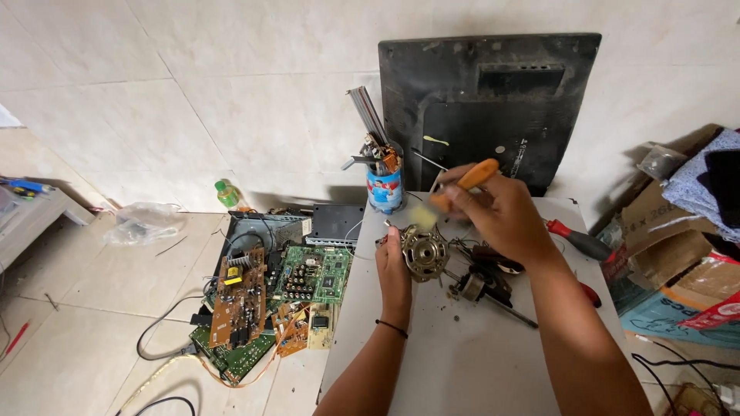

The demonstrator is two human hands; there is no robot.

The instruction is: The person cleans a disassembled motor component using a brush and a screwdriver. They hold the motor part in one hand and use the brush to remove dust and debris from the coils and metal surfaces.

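Observation:
My left hand [394, 271] grips the side of a round metal motor part [424, 253] standing on the grey table [455, 354]. My right hand [497, 216] is above and to the right of it, closed around a brush with an orange handle [475, 176]. The brush's pale bristles [423, 216], blurred, point down toward the motor part's top. A black band circles my left wrist.
Behind the motor stand a tin can of tools [384, 183] and a black monitor back [487, 104] leaning on the wall. Pliers, a rotor shaft [482, 289] and a red-handled tool [574, 237] lie at right. Circuit boards [266, 296] cover the floor left; cardboard boxes [678, 262] at right.

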